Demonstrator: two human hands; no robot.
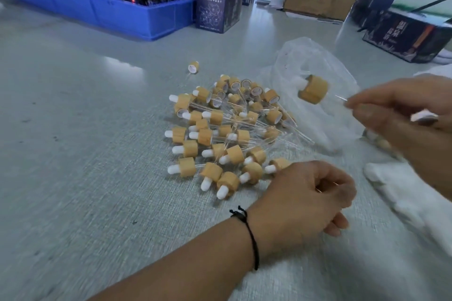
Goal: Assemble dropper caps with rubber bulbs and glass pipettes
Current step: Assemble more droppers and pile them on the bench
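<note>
dropper (pixel 313 89) hangs by its glass pipette, pinched in right hand (pixel 401 115) fingers; left hand (pixel 305 200) fingers curled round thin pipettes.

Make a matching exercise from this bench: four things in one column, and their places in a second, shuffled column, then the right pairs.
Things:
1. blue bin
2. lone dropper cap
3. assembled dropper
4. black cord bracelet

Places:
A. on the left wrist
B. held in the air by its glass pipette, in the right hand
C. far left of the table, full of dark bottles
D. on the table, apart from the heap, on its far side

Pairs: 1-C, 2-D, 3-B, 4-A
</note>
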